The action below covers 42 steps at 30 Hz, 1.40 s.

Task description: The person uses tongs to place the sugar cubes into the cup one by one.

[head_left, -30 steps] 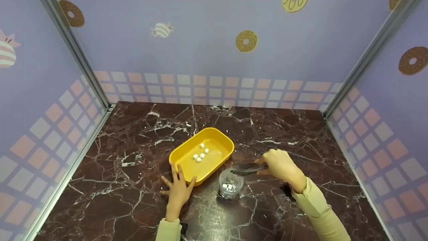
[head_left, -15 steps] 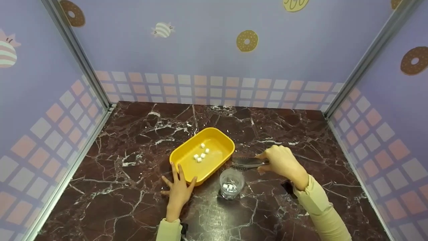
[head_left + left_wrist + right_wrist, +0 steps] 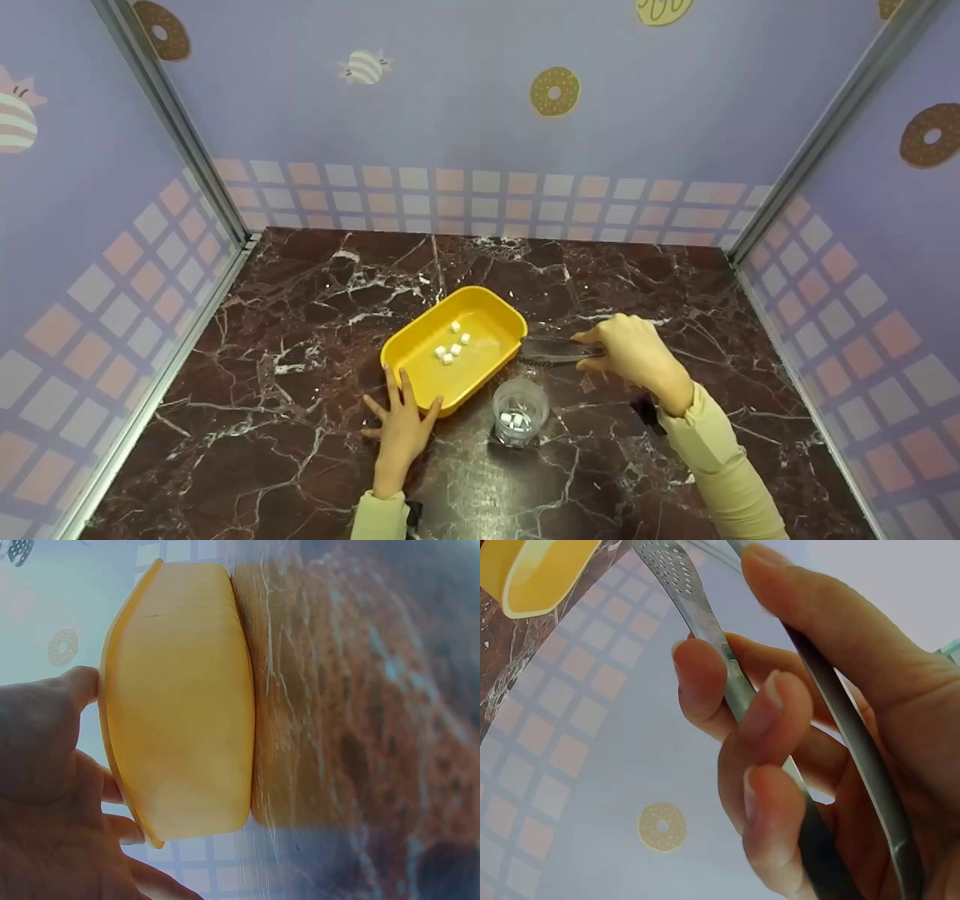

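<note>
Tongs [image 3: 555,346] by the tray [image 3: 476,371], centre
Right grip [image 3: 634,358] holds them, left grip [image 3: 403,421] spread on the rim — a low swing could topple the cup [image 3: 536,405].

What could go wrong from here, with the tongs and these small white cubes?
The clear cup stands with no hand on it, near the tongs, so a low swing might knock it over. The small white cubes in the yellow tray could slip from the tongs when picked up. The left hand touches the tray at one end only, so the far end might swing if bumped.
</note>
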{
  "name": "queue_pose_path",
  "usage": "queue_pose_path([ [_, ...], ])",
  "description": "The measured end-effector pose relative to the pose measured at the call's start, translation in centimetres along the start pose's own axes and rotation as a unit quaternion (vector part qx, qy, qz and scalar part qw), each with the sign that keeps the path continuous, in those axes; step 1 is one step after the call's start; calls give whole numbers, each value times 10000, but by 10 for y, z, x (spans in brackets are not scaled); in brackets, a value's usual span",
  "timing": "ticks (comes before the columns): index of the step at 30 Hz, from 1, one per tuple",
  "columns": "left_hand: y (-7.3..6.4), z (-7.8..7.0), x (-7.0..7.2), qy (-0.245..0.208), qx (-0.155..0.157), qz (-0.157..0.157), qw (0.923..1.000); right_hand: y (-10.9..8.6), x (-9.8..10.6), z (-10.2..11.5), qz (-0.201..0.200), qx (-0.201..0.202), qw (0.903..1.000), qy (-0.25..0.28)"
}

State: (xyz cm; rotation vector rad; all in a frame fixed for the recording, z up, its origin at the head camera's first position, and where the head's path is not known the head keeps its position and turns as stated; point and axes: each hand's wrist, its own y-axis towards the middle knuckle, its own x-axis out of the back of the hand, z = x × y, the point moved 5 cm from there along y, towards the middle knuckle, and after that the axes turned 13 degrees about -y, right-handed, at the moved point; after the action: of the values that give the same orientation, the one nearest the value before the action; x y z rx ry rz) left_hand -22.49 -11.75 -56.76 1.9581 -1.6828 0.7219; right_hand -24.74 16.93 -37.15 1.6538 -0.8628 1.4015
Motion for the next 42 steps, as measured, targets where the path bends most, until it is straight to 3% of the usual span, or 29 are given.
queue_pose_path([
  [10,0,0,0,-23,-27,-15,10000,12,1,-2,-127,-75,9994,309],
  [24,0,-1,0,5,-117,-56,9999,40,-9,-2,-543,-97,9980,304],
  [42,-1,-1,0,42,7,-28,10000,86,-34,15,-632,-136,9979,14],
])
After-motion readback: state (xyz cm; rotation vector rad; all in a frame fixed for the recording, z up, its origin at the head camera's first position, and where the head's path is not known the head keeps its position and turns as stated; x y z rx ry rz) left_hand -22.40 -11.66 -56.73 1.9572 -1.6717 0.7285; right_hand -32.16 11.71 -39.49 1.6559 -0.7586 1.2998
